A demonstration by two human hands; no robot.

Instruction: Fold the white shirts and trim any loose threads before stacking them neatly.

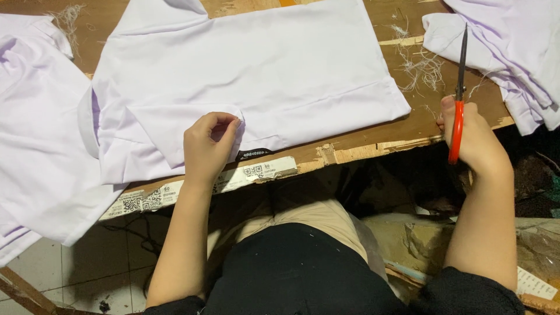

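Note:
A white shirt [262, 64] lies spread flat on the brown wooden table [361, 146]. My left hand [207, 146] pinches a folded corner of the shirt's fabric near the table's front edge, just above a small black label [252, 154]. My right hand [473, 140] rests at the table's right front edge and grips orange-handled scissors [459, 87], whose dark blades point away from me and are closed.
More white garments lie at the far left [35, 134] and in a pile at the top right [513, 52]. Loose white threads [423, 64] litter the table near the scissors. A strip of printed tape [204, 186] runs along the table's front edge.

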